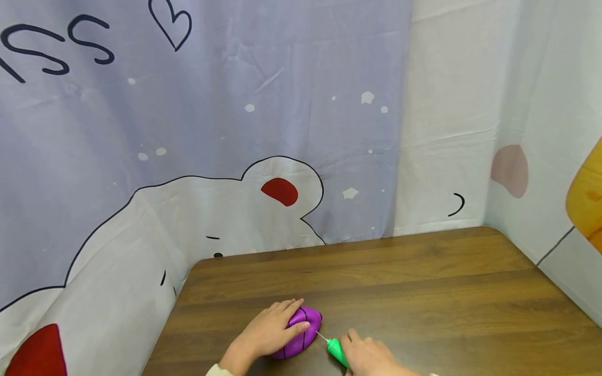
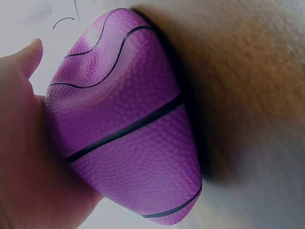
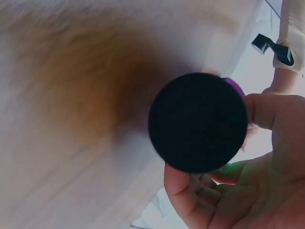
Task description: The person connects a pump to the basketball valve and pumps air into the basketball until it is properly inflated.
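A purple ball point(image 1: 303, 342) with black lines lies partly deflated on the wooden table, its side dented in. My left hand point(image 1: 270, 331) holds it from the left, fingers over the far side and thumb across the top. In the left wrist view the ball's dimpled skin point(image 2: 138, 124) rests against the palm. With my right hand point(image 1: 371, 355) I grip a green hand pump point(image 1: 336, 351). Its thin needle point(image 1: 322, 337) points at the ball and meets its right edge; how deep it sits cannot be told. The pump's round black end point(image 3: 198, 123) faces the right wrist camera.
The wooden table point(image 1: 423, 292) extends behind and to the right of both hands. A printed cloth point(image 1: 301, 104) with cartoon figures hangs along the back and sides. A black wrist device point(image 3: 274, 49) sits on the other forearm.
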Motion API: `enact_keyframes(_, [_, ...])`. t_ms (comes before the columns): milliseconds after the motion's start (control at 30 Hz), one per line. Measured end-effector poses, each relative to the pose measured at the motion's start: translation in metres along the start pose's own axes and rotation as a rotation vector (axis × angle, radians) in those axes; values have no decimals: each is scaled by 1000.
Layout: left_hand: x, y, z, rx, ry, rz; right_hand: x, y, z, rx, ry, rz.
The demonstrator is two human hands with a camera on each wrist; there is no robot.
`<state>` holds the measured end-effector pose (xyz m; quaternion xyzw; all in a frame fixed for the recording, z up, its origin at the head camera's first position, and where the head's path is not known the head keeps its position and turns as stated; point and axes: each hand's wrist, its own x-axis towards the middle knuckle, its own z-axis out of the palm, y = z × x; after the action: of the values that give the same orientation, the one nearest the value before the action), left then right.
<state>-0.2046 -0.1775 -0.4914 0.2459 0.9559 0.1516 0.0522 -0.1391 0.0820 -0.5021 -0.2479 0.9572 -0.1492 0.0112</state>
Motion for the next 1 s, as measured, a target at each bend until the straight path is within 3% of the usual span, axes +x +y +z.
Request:
enact_keyframes(467, [4, 0, -1, 63, -34, 32, -9, 27, -20, -51, 67, -17])
enact_keyframes(1000, [8, 0, 5, 123, -6, 33, -10, 48, -32, -100, 85, 65])
